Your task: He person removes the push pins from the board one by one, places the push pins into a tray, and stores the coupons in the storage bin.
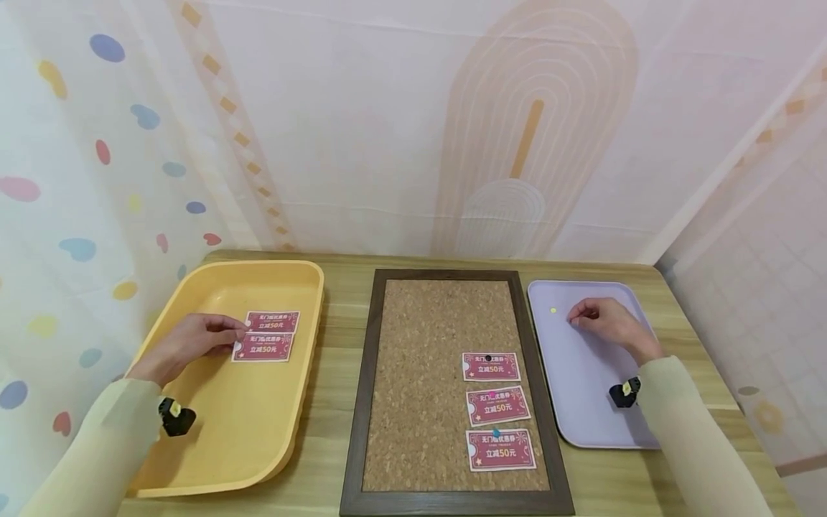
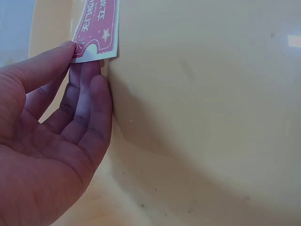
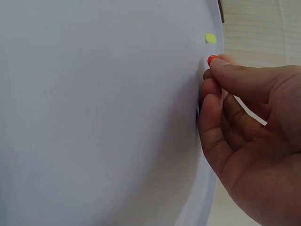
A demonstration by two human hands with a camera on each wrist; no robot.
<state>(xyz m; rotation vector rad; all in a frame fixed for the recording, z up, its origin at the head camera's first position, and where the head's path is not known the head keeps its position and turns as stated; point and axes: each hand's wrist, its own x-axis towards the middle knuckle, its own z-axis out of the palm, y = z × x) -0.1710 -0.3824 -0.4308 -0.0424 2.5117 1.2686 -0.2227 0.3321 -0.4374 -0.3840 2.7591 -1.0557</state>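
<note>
Coupon [image 2: 106,35] and red pin [image 3: 212,60], each pinched.
Left hand [image 1: 194,341] grips the coupon, printed “立减50元”, in the yellow tray [image 1: 239,431], corkboard's [image 1: 420,359] nine o'clock; right hand [image 1: 612,327], the red pin over the lavender tray [image 1: 578,391], three o'clock.

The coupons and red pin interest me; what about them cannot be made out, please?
- Left wrist: far end of the coupon in the left hand, cut off by the top edge.
- Right wrist: full shape of the red pin, partly covered by the right hand.
- Head: smallest print on the front pinned coupon, too small to read.
</note>
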